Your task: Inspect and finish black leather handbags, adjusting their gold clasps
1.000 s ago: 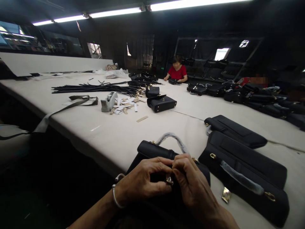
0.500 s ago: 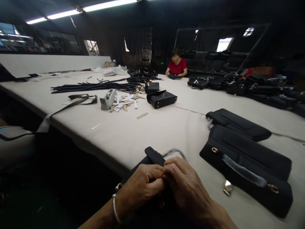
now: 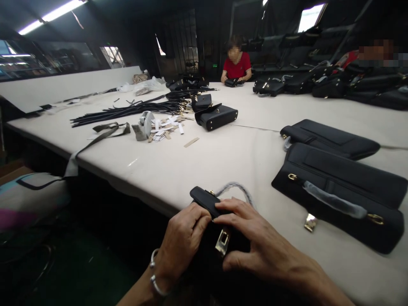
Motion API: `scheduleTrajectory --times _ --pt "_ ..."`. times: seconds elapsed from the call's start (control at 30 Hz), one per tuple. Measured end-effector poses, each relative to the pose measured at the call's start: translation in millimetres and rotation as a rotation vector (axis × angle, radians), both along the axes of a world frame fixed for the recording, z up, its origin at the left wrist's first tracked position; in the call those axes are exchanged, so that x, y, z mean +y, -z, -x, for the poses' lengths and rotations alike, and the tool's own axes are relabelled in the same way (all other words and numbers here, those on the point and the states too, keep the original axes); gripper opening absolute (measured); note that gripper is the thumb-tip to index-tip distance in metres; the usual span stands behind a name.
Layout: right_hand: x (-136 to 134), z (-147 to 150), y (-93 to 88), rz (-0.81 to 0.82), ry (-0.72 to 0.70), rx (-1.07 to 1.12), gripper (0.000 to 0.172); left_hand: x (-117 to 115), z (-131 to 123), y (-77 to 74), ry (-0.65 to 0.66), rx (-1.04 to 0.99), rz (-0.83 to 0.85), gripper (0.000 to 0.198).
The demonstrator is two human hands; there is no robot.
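Note:
At the table's near edge lies a black handbag (image 3: 204, 199) with a gold clasp plate (image 3: 223, 241) and a handle (image 3: 234, 187) in clear wrap. My left hand (image 3: 185, 231), with a silver bangle at the wrist, is closed, its thumb and fingers pinching the edge of the bag's flap. My right hand (image 3: 258, 233) lies on the same bag with fingers spread. Its fingertips touch the flap, and its thumb is apart, just below the clasp plate. The lower part of the bag is dark and partly hidden by my hands.
Two black bags lie to the right, the nearer bag (image 3: 344, 191) with a wrapped handle. Farther back are a small black bag (image 3: 219, 117), a tape dispenser (image 3: 144, 126), paper strips (image 3: 168, 127) and black straps (image 3: 127, 109). A person in red (image 3: 237, 66) sits across the table.
My hands have moved apart from each other. The right fingers have spread over the flap, and the gold clasp plate now shows between the hands. The camera view has tilted downward.

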State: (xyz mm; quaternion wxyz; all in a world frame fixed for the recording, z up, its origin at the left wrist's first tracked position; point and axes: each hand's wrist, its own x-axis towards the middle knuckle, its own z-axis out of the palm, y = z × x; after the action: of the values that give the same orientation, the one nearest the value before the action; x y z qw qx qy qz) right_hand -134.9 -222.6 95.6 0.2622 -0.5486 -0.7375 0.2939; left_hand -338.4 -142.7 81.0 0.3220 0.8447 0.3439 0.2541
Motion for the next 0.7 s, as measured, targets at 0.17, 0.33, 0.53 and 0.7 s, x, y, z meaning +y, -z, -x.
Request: scheduleTrajectory --times 0.17,0.33,0.53,0.7 --pt "-0.4 -6.7 4.4 0.013 0.044 0.067 0.047 -2.3 4.6 -4.9 -0.001 -0.092 0.225 0.029" --pt "-1.0 -6.5 4.7 -0.018 0.053 0.077 0.048 1.4 18.8 -10.0 0.076 -0.284 0.445 0.047" --pt "-3.8 -3.2 -1.2 -0.048 0.007 0.075 0.051 15.6 38.4 -5.1 0.062 -0.243 0.413 0.039" --pt "-5.4 0.8 4.3 -0.111 -0.022 -0.002 0.040 28.6 65.3 -10.7 -0.132 0.031 0.207 0.025"
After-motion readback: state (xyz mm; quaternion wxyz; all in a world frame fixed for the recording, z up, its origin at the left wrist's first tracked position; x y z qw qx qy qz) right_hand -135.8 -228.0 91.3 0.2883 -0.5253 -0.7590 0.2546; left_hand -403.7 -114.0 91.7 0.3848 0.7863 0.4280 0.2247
